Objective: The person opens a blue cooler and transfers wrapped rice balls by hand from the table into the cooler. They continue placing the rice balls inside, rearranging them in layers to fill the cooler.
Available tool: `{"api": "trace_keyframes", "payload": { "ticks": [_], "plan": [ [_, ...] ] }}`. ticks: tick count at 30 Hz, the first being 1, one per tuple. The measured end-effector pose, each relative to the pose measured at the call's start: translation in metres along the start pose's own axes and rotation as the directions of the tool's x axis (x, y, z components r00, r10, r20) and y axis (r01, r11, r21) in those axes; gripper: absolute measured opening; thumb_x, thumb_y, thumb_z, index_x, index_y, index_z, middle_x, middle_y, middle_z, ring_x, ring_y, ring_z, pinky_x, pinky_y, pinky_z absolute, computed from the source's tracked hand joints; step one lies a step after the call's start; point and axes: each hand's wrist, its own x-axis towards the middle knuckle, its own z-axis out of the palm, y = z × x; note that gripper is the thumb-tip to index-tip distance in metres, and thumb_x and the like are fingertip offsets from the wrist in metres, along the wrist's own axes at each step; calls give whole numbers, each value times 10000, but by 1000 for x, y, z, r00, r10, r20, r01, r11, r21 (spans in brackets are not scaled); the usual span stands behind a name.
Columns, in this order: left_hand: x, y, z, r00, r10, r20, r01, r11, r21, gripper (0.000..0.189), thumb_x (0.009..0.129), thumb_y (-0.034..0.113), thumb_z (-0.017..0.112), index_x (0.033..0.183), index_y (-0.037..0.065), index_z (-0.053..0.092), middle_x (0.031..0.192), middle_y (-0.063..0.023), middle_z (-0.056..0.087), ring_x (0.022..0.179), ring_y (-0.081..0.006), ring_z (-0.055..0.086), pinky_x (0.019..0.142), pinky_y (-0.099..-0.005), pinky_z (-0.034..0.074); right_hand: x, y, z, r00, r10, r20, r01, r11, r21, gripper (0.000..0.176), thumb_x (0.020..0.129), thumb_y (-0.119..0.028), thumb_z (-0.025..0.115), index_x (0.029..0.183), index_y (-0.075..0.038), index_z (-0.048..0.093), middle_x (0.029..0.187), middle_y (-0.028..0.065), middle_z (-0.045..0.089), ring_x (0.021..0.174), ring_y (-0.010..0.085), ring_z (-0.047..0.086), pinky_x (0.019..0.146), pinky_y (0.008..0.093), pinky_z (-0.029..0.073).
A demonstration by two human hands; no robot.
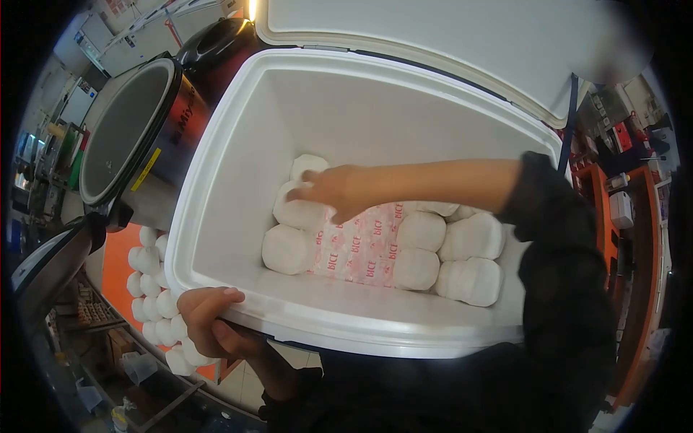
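Note:
A large white cooler box [224, 166] stands in front of me with its lid up. My left hand [213, 321] is wrapped round its near left rim. My right hand [336, 189] reaches inside from the right, fingers spread and slightly blurred over a white rounded bundle [292, 211]. It appears to touch the bundle from above. Similar bundles lie behind it and nearer me along the left wall, such as this front bundle [287, 249]. Several more bundles [469, 280] sit on the right. Between the two groups lie clear packs [357, 245] with red printed lettering.
The raised lid [433, 36] leans at the back. On the left stands an open dark round container [162, 155] with a grey inside. Several white bundles [151, 285] rest on an orange surface [119, 270] below it. Orange shelving [598, 209] is at the right.

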Motion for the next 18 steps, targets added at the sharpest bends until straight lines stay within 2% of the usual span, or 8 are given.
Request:
{"api": "trace_keyframes", "payload": {
  "ticks": [3, 5, 9, 11, 13, 15, 16, 18],
  "plan": [
    [1, 1, -1, 1000, -16, 21, 15, 999, 30, 290, 744, 205, 336, 654, 9, 530, 578, -75, 509, 569, -181, 464, 555, -295, 384, 42, -14, 22, 999, 41, -18, -43, 995, -93, 702, 602, -135, 678, 1210, -318, 378, 1170, 150, 350, 933, 348, 512, 680, 401, 493],
    [0, 0, -2, 997, -3, 71, -1, 998, 65, 296, 739, 206, 315, 705, -13, 512, 584, -75, 470, 589, -173, 445, 593, -310, 365, 52, -12, 26, 999, -18, -50, 5, 972, -236, 712, 568, -121, 691, 1163, -384, 402, 1167, 150, 342, 942, 364, 495, 669, 394, 500],
    [-1, 1, -1, 997, -53, 60, 50, 998, 43, 299, 740, 206, 310, 694, -13, 509, 589, -76, 474, 596, -176, 445, 596, -316, 365, 19, 4, 5, 999, -24, 27, 31, 961, -276, 695, 561, -131, 699, 1139, -391, 414, 1166, 149, 337, 955, 352, 480, 666, 390, 497],
    [-3, -2, -1, 999, 3, 33, -4, 1000, 16, 299, 741, 200, 308, 699, -16, 510, 591, -78, 476, 602, -179, 445, 596, -319, 364, -16, 15, -6, 984, -98, 150, 137, 950, -280, 688, 558, -143, 709, 1134, -382, 416, 1153, 149, 342, 948, 354, 476, 686, 416, 483],
    [-2, -2, -2, 1000, 2, 31, -2, 1000, 16, 296, 747, 205, 310, 703, -3, 516, 588, -73, 484, 597, -176, 450, 584, -313, 373, -54, 22, -6, 972, -68, 225, 108, 979, -170, 678, 564, -162, 712, 1136, -374, 416, 1142, 147, 347, 951, 355, 469, 707, 438, 464],
    [-2, -3, -2, 1000, 3, 30, -4, 1000, 14, 292, 752, 209, 313, 707, 10, 523, 584, -68, 491, 592, -173, 456, 573, -307, 383, -85, 28, 1, 929, -40, 369, 120, 973, -197, 687, 573, -183, 712, 1153, -380, 403, 1140, 135, 352, 989, 347, 447, 750, 438, 445],
    [-3, -3, -2, 999, 14, 30, -15, 1000, 24, 292, 755, 210, 311, 704, 13, 520, 587, -67, 490, 592, -173, 455, 575, -309, 382, -100, 34, 11, 928, -31, 371, 112, 974, -197, 687, 573, -183, 712, 1153, -380, 403, 1140, 135, 352, 989, 347, 447, 750, 438, 445],
    [-3, -3, -2, 999, 24, 34, -25, 999, 27, 291, 759, 210, 308, 701, 16, 517, 589, -66, 489, 592, -174, 454, 576, -310, 381, -118, 43, 31, 888, -81, 454, 252, 909, -332, 697, 586, -231, 711, 1187, -362, 383, 1165, 132, 348, 1049, 323, 412, 791, 425, 416]
  ]
}}
